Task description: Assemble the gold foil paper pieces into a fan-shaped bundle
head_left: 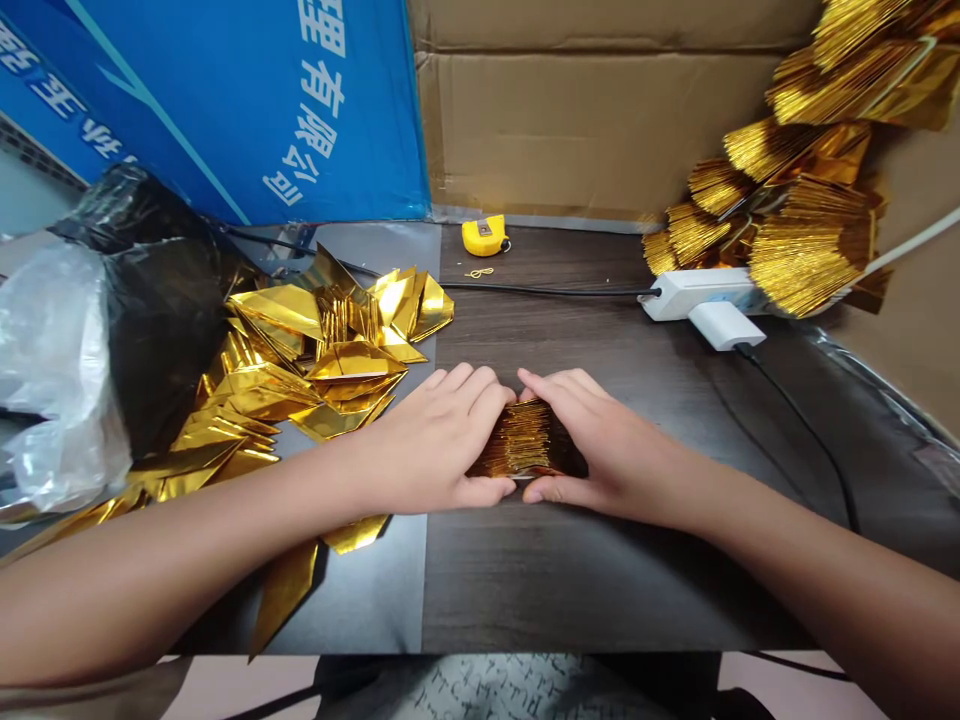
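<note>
A thick stack of folded gold foil pieces point(525, 435) stands on the dark table, its many edges facing up. My left hand point(454, 440) is wrapped round the stack's left end, the thumb at the near side and the fingers at the far side. Round the right end closes my right hand point(592, 445), held the same way. Only a narrow gap separates the two thumbs. Beneath and beyond my left forearm lies a loose pile of folded gold pieces point(277, 390); some poke out on its near side.
A yellow tape measure point(485, 236) sits behind the hands, near a cardboard panel point(555, 120). At the right are a white power strip point(675, 295) with black cables and bundled gold fans point(806, 245). A black plastic bag point(165, 310) and a blue panel point(360, 150) stand left.
</note>
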